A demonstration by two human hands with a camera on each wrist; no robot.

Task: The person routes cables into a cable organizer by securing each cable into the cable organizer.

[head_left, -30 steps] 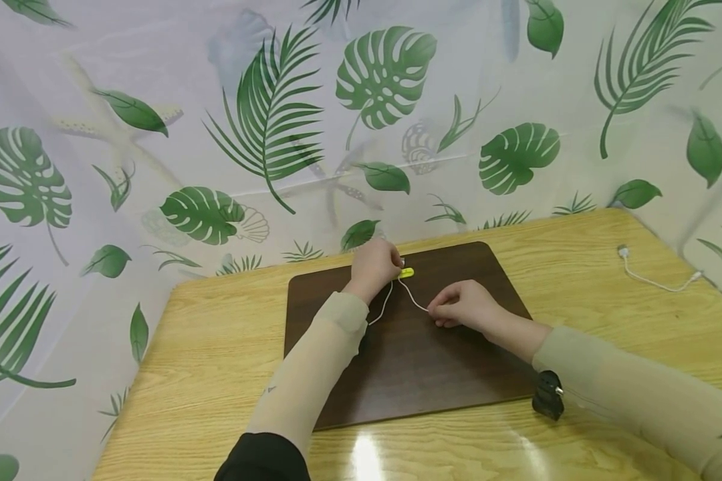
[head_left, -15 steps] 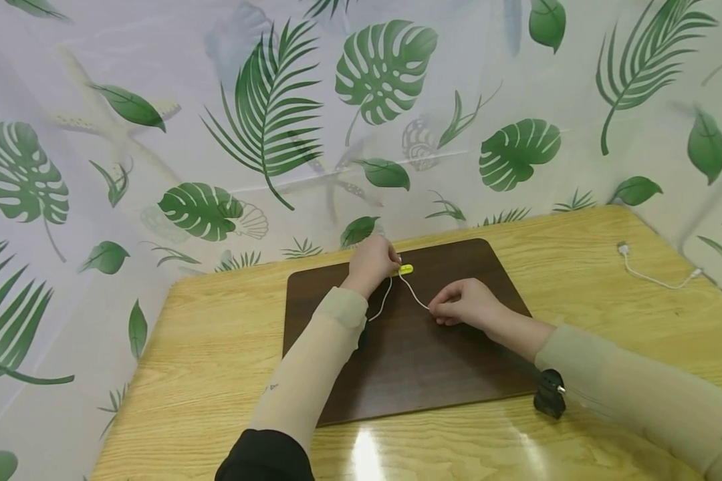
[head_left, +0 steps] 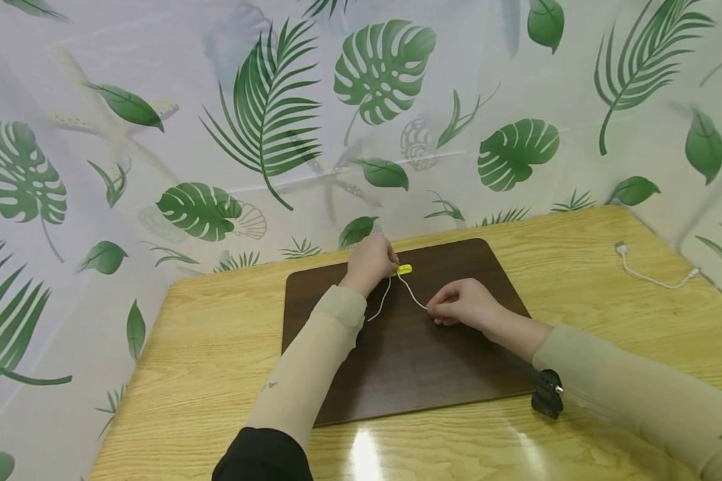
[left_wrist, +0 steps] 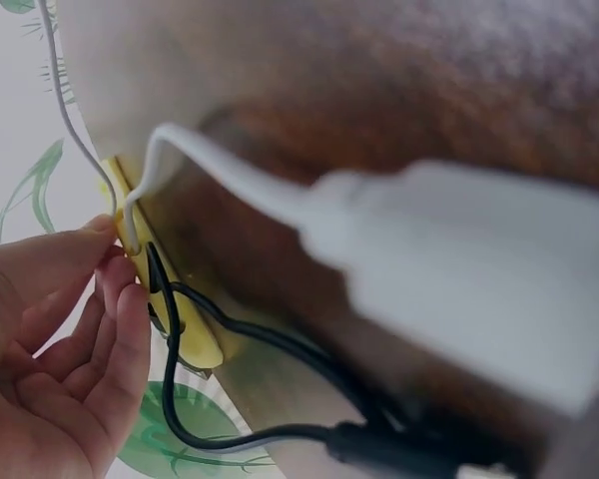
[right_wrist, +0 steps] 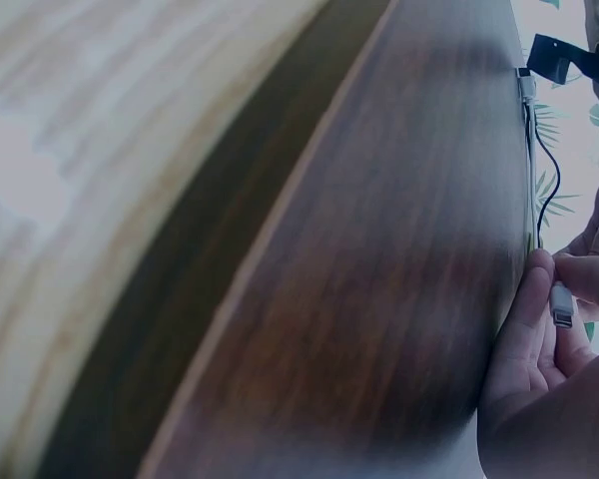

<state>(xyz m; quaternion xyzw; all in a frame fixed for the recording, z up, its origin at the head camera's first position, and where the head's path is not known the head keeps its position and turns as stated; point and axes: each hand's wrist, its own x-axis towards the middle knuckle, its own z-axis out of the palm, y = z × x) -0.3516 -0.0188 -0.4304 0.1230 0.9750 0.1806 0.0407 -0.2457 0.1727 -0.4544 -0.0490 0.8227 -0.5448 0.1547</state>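
Near the far edge of the dark brown board point(head_left: 433, 347), my left hand point(head_left: 370, 264) pinches a yellow cable clip point(head_left: 404, 270) at its near edge. In the left wrist view a white charging cable point(left_wrist: 68, 125) passes through the clip beside my thumb tip, with its blurred USB plug point(left_wrist: 479, 274) close to the camera. A black cable point(left_wrist: 280, 349) also runs through the clip. To the right, my right hand point(head_left: 460, 304) pinches the white cable by its small connector end point(right_wrist: 562, 305). Part of the clip is hidden behind my left fingers.
The board lies on a light wooden table point(head_left: 216, 334). Another short white cable point(head_left: 656, 277) lies at the table's far right. A leaf-printed cloth point(head_left: 313, 100) stands behind the table's back edge. In the right wrist view a small plug point(right_wrist: 526, 85) sits along the board edge.
Both hands keep their grips and hardly move. A small silvery piece seen beside my left fingertips one second ago is now hidden. The head view has shifted slightly.
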